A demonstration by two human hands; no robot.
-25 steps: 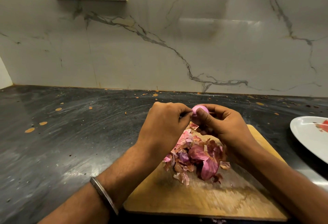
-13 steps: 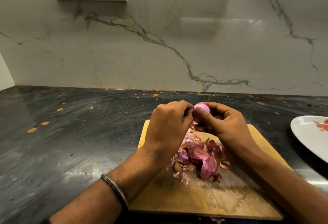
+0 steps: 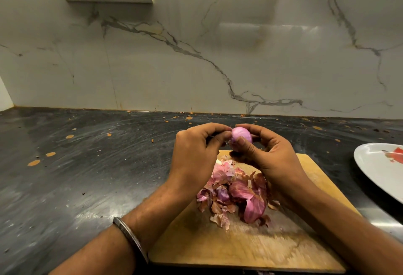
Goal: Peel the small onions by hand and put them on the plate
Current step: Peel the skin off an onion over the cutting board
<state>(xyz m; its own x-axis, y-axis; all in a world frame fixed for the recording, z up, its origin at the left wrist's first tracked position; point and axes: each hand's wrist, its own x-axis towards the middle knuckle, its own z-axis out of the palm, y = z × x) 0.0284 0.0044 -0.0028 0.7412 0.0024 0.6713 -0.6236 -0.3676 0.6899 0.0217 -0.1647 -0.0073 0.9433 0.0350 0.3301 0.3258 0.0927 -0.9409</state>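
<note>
Both hands' fingers [image 3: 244,144] pinch a pink onion [image 3: 241,134] above the board [image 3: 239,246].

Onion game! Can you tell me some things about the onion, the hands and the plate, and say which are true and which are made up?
1. The right hand holds a small pink onion. True.
2. The onion lies on the plate. False: it is held up in the hands, above the far edge of the cutting board.
3. A heap of onion skins lies on the cutting board. True.
4. The left hand rests flat on the counter. False: its fingertips pinch at the onion's side.
5. The plate is on the left side. False: it sits at the right edge of the view.
</note>
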